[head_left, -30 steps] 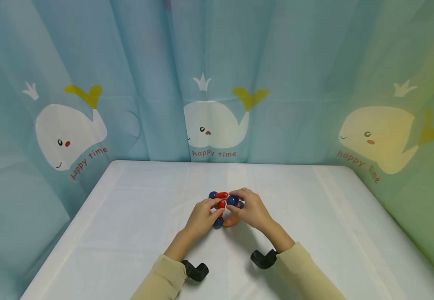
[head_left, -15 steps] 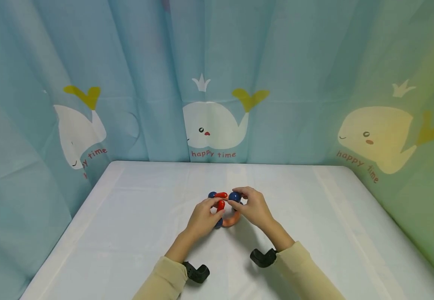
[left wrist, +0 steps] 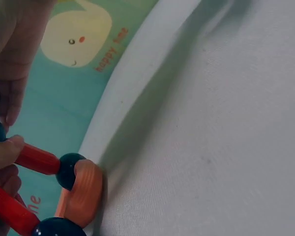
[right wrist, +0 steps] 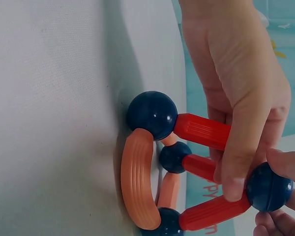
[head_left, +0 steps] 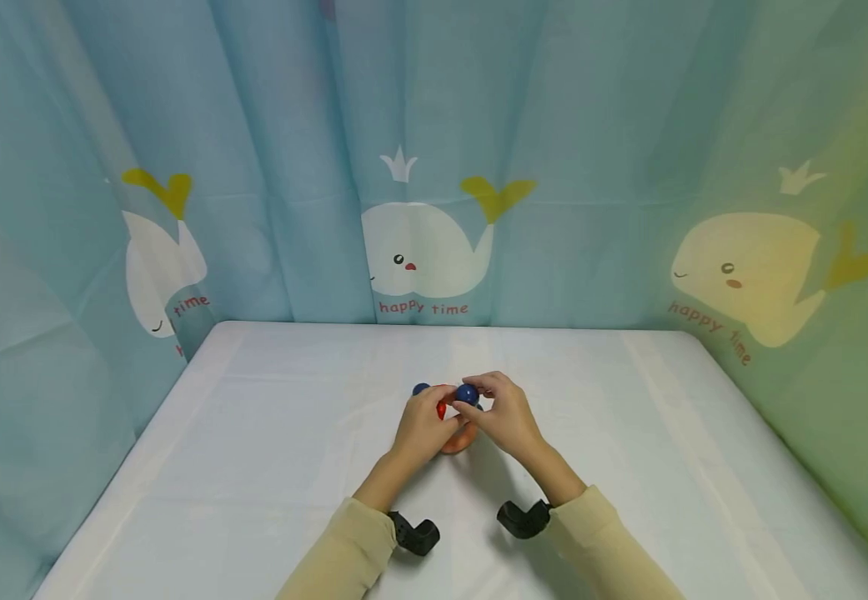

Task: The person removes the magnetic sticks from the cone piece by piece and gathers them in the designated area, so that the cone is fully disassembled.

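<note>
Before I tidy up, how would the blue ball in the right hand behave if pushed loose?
Once loose, the blue ball would probably roll, being round. Its shiny surface might feel slippery. It's likely stiff, showing no dents while the right hand pinches it.

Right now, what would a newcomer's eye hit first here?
Likely the dark blue ball, pinched by the right hand close beside the left hand, over the white table. Next, the red rods at the left hand, and the curved orange rod below, between two other blue balls. Behind, whale prints on the blue-green curtain stand out.
</note>
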Available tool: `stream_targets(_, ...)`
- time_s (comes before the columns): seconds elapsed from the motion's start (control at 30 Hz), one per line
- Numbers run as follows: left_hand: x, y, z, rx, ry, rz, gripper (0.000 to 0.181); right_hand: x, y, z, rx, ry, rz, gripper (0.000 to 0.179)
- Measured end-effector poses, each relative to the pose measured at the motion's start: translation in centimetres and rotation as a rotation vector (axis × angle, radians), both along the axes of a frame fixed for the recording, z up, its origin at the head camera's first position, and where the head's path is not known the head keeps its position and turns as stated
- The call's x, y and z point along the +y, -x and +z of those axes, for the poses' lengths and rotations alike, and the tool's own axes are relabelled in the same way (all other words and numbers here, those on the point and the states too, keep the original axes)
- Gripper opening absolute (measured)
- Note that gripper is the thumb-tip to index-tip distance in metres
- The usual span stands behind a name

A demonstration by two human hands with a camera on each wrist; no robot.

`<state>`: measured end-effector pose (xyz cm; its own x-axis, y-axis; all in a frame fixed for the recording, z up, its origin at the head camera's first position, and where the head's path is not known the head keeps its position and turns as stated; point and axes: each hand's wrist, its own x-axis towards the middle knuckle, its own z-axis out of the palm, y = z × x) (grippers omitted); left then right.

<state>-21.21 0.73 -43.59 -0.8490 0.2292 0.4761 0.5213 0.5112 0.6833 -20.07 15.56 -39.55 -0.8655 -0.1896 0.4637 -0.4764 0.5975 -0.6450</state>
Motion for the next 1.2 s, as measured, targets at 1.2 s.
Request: stream_targets(1.2,0.6,0.5,-0.8,0.07,0.012,0.099,0.019,1.6,0.6,1.6,-0.038,0.07,-0.087,0.034)
